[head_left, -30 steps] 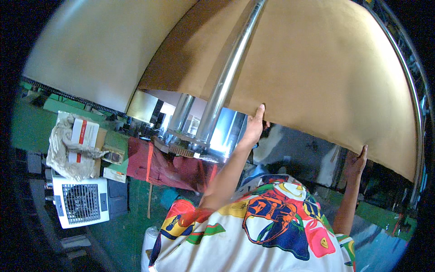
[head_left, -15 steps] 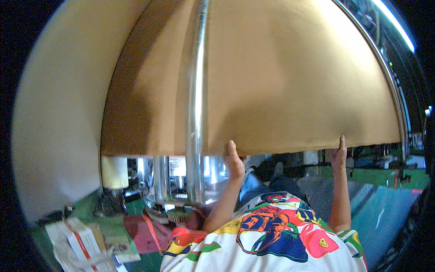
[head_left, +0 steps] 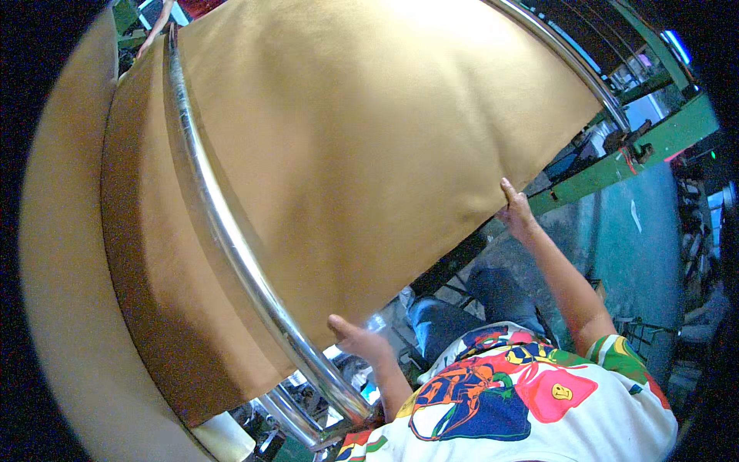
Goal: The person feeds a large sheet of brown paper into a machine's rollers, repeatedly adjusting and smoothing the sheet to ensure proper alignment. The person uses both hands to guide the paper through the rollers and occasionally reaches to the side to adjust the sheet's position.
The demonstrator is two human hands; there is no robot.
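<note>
A wide tan sheet of smooth material [head_left: 369, 169] spreads in front of me, its near edge slanting up to the right. My left hand [head_left: 358, 339] is closed on that edge, thumb on top, just right of a shiny metal bar [head_left: 223, 223] that crosses over the sheet. Farther up the same edge, my right hand [head_left: 517, 214] grips it too, thumb above and the fingers hidden beneath. Shallow folds run across the material near my right hand.
At the left stands a large tan roll [head_left: 61, 231], with a pale cylinder end [head_left: 227, 437] below it. Another metal bar [head_left: 570, 61] and a green frame beam [head_left: 585, 185] lie at the right. Another person's arm [head_left: 160, 25] reaches in at the far left.
My view has turned, so the sheet and bars now slant. More of the green frame shows, and another person's arm has come into view. Both hands still hold the sheet's edge.
</note>
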